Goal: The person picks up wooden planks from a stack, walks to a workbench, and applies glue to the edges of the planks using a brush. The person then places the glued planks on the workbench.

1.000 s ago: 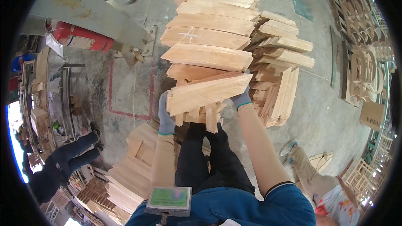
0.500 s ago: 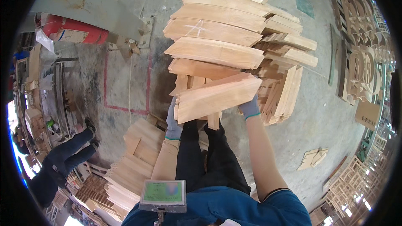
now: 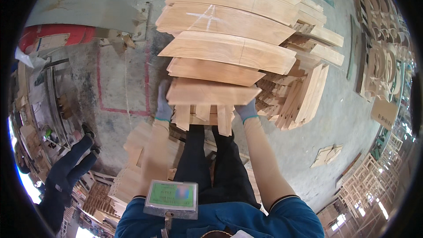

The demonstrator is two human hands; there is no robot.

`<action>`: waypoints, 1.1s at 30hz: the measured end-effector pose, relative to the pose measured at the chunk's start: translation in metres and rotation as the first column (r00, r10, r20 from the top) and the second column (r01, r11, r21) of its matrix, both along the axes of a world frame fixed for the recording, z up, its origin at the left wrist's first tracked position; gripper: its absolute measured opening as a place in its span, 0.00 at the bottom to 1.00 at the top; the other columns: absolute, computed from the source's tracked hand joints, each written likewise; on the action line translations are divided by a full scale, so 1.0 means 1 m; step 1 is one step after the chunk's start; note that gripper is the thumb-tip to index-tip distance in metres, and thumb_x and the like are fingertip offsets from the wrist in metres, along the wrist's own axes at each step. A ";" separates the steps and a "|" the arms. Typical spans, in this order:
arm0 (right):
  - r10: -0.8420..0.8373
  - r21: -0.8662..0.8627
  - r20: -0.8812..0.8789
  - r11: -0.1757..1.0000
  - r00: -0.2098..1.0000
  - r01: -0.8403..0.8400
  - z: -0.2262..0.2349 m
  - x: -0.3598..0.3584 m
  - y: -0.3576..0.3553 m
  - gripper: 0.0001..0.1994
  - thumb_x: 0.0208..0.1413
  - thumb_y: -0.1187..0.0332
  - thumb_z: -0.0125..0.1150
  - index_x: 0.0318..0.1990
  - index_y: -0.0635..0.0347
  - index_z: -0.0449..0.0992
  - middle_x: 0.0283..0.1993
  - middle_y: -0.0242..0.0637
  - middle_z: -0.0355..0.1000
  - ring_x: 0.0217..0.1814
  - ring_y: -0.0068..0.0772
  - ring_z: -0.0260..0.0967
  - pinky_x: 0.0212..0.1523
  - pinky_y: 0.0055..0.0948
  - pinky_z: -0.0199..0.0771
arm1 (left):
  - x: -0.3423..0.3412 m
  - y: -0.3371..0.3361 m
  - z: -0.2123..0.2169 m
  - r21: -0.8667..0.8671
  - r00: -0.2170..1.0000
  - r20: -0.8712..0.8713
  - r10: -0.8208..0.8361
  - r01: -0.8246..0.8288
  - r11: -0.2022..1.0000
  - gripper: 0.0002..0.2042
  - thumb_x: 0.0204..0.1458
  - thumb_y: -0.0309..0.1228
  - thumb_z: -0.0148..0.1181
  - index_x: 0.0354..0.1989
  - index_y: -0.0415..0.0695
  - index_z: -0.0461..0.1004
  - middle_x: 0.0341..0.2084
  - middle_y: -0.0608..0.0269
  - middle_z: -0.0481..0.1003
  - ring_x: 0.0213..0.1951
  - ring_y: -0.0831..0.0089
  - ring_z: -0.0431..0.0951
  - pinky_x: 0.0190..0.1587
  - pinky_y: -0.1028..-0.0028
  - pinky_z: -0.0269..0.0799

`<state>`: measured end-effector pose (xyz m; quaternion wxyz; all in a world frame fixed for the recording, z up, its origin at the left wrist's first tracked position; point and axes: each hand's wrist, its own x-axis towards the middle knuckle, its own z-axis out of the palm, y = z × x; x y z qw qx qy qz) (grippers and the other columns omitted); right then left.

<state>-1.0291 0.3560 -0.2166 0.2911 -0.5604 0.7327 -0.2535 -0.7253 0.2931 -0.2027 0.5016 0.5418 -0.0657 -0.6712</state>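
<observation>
At centre frame, the gloved left hand (image 3: 163, 104) and gloved right hand (image 3: 246, 110) clasp opposite ends of a curved wooden board (image 3: 211, 92), fingers curled around its edges. Beyond it, toward the top, rises the stack of similar boards (image 3: 233, 22), with a pile of upright pieces (image 3: 299, 101) at right

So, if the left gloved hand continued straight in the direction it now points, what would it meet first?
The left gloved hand grips the left end of the pale curved wooden board and points away from the body. Going on, it would probably first meet the next curved board in the tall stack of pale wooden pieces; depth is unclear.
</observation>
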 end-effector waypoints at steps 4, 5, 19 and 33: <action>0.124 0.096 0.136 0.986 0.983 -0.137 -0.016 -0.010 -0.008 0.21 0.52 0.64 0.52 0.53 0.58 0.62 0.54 0.37 0.65 0.55 0.36 0.64 0.54 0.31 0.64 | 0.017 -0.026 -0.011 -0.141 0.919 0.317 -0.234 0.290 0.947 0.24 0.58 0.44 0.40 0.59 0.43 0.57 0.53 0.63 0.65 0.53 0.71 0.65 0.55 0.71 0.60; -0.179 0.172 0.538 0.980 0.824 0.101 -0.018 -0.013 -0.010 0.20 0.54 0.63 0.49 0.54 0.58 0.62 0.53 0.37 0.66 0.54 0.36 0.64 0.53 0.31 0.65 | 0.018 -0.034 -0.011 -0.166 0.878 0.386 -0.284 0.369 0.915 0.24 0.58 0.45 0.40 0.59 0.43 0.58 0.52 0.63 0.65 0.52 0.72 0.65 0.55 0.71 0.60; -0.618 0.626 0.766 0.656 -0.177 0.422 -0.003 -0.035 -0.048 0.20 0.58 0.57 0.42 0.52 0.60 0.64 0.50 0.39 0.67 0.49 0.39 0.67 0.48 0.35 0.69 | 0.009 -0.059 -0.008 0.092 0.876 -0.454 -0.161 0.226 0.970 0.21 0.60 0.36 0.37 0.60 0.43 0.55 0.55 0.63 0.62 0.55 0.71 0.62 0.56 0.72 0.59; -0.498 0.696 0.718 0.523 -0.486 0.492 0.006 0.008 0.058 0.21 0.60 0.50 0.34 0.44 0.56 0.65 0.51 0.42 0.63 0.56 0.44 0.58 0.56 0.42 0.59 | 0.028 0.026 0.021 0.373 0.673 0.448 -0.589 0.458 0.807 0.20 0.56 0.42 0.45 0.50 0.40 0.67 0.48 0.62 0.69 0.50 0.72 0.67 0.51 0.76 0.62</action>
